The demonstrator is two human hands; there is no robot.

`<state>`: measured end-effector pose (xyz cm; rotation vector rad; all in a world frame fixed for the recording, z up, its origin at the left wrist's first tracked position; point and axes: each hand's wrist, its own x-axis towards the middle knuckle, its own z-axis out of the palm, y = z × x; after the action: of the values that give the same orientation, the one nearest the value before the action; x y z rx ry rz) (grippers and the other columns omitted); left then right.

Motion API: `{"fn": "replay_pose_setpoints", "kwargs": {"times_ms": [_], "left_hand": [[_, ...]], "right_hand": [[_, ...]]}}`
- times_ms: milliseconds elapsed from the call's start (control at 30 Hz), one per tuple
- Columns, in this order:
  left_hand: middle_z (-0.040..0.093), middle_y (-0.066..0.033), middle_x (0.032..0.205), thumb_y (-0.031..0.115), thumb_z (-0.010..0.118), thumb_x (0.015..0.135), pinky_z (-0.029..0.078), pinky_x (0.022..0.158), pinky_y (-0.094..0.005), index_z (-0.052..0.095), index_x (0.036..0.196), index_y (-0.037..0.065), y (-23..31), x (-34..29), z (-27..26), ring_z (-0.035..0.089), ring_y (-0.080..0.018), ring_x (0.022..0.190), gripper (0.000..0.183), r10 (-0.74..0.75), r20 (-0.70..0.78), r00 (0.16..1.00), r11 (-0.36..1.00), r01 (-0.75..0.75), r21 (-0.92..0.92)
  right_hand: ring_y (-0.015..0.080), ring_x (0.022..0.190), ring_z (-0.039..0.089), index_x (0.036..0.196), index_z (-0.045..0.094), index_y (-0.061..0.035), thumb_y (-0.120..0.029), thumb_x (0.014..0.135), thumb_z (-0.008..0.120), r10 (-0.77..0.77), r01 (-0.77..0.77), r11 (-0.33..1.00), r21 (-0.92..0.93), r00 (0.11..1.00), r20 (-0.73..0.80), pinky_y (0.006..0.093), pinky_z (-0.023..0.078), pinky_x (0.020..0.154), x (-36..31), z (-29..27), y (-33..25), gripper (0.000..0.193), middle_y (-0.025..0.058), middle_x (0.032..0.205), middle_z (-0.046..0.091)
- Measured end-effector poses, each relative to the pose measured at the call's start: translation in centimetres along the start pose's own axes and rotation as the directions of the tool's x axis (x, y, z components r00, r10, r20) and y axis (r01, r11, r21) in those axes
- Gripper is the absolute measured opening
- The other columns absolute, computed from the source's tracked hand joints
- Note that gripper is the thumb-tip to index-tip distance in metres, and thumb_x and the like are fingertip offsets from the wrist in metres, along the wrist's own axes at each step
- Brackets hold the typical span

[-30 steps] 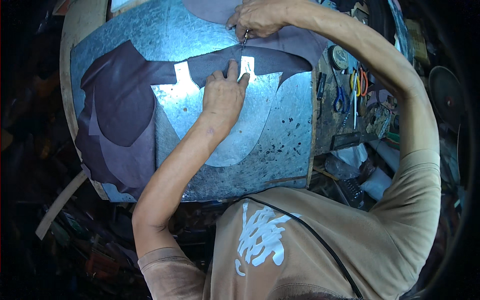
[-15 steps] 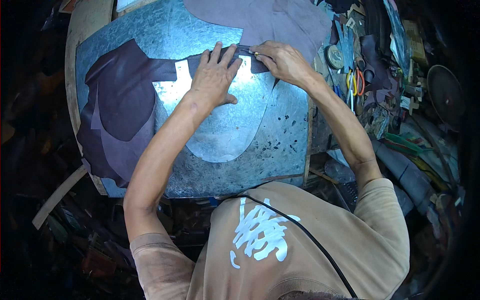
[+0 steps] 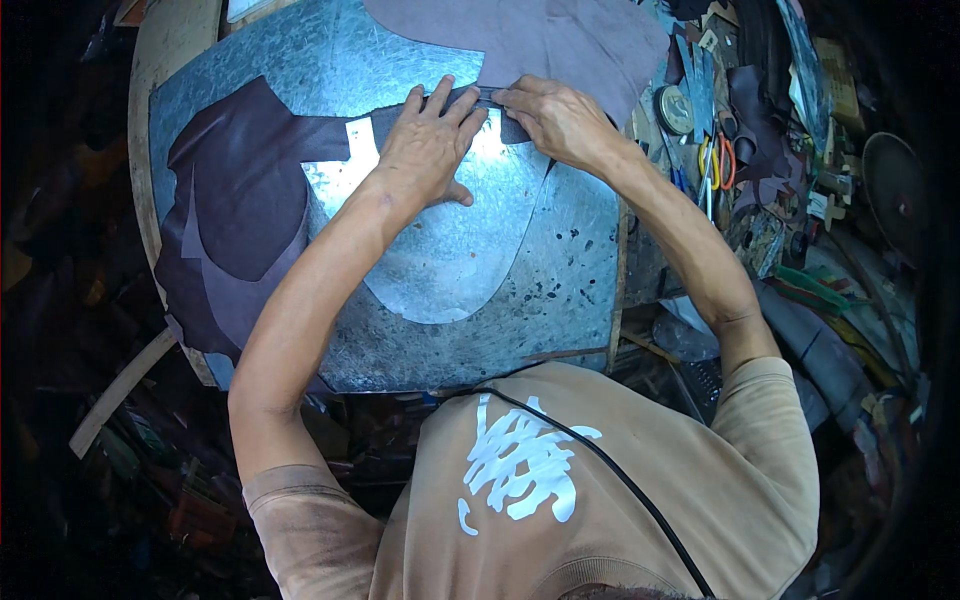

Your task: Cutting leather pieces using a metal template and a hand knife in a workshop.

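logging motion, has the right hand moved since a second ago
Yes: against the metal tabletop, the right hand is now lower in view and further right.

— What finish is shown by the tabletop [image 3: 575, 270]?
— A metallic sheen, marred by scuffs and dark specks; bare wood is seen along the border [image 3: 170, 70].
— And the dark sheet [image 3: 245, 215]?
— Matt, smooth leather is suggested; the shirt [image 3: 640, 440] is made of dull cloth.
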<state>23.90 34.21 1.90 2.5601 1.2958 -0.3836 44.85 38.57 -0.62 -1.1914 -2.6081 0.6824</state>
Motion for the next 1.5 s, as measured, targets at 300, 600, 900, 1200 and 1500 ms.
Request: {"fn": "replay_pose_setpoints", "kwargs": {"times_ms": [300, 600, 900, 1200, 1500], "left_hand": [[0.034, -0.0095, 0.151, 0.057, 0.079, 0.061, 0.027, 0.113, -0.0520, 0.039, 0.144, 0.011, 0.6, 0.0, -0.7, 0.028, -0.0354, 0.141, 0.104, -0.030, 0.069, 0.997, 0.996, 0.024, 0.089], [0.033, -0.0082, 0.152, 0.058, 0.079, 0.061, 0.027, 0.113, -0.0522, 0.039, 0.144, 0.012, 0.7, 0.2, -0.6, 0.029, -0.0373, 0.140, 0.104, -0.050, 0.068, 0.996, 0.994, 0.043, 0.099], [0.033, -0.0080, 0.152, 0.058, 0.079, 0.060, 0.027, 0.113, -0.0525, 0.038, 0.145, 0.011, 0.7, 0.2, -0.5, 0.028, -0.0378, 0.140, 0.105, -0.040, 0.078, 0.996, 0.996, 0.033, 0.089], [0.033, -0.0086, 0.152, 0.059, 0.078, 0.060, 0.027, 0.112, -0.0527, 0.041, 0.143, 0.010, 0.2, -0.1, -0.4, 0.028, -0.0379, 0.140, 0.104, -0.019, 0.044, 0.999, 0.997, 0.015, 0.080], [0.039, -0.0118, 0.147, 0.057, 0.077, 0.063, 0.026, 0.113, -0.0519, 0.044, 0.138, 0.002, -0.7, 0.0, 1.1, 0.030, -0.0352, 0.139, 0.099, 0.234, -0.074, 0.969, 0.971, -0.229, 0.068]], "right_hand": [[0.0337, 0.087, 0.065, 0.115, 0.067, -0.0065, -0.012, 0.088, 0.059, 0.032, -0.029, 0.999, -0.045, 0.998, 0.057, 0.0419, 0.054, 0.075, -0.1, -0.5, -0.6, 0.028, 0.0123, 0.105, 0.064], [0.0334, 0.086, 0.066, 0.114, 0.067, -0.0066, -0.006, 0.085, 0.057, 0.031, -0.031, 0.998, -0.048, 0.999, 0.007, 0.0422, 0.055, 0.074, -0.9, -0.8, -0.2, 0.031, 0.0130, 0.100, 0.065], [0.0321, 0.092, 0.066, 0.110, 0.068, -0.0042, -0.007, 0.085, 0.055, 0.058, -0.058, 0.998, -0.027, 0.998, 0.007, 0.0416, 0.054, 0.079, -1.8, -1.3, 0.5, 0.028, 0.0112, 0.106, 0.067], [0.0326, 0.099, 0.064, 0.110, 0.067, -0.0028, -0.010, 0.086, 0.055, 0.076, -0.076, 0.997, -0.002, 0.997, -0.001, 0.0412, 0.051, 0.089, -1.8, -1.1, 0.6, 0.028, 0.0119, 0.111, 0.067], [0.0426, 0.100, 0.061, 0.112, 0.065, 0.0024, -0.013, 0.086, 0.057, 0.416, -0.410, 0.902, 0.139, 0.909, -0.014, 0.0463, 0.048, 0.091, -2.1, 0.5, -4.5, 0.031, 0.0286, 0.106, 0.063]]}}
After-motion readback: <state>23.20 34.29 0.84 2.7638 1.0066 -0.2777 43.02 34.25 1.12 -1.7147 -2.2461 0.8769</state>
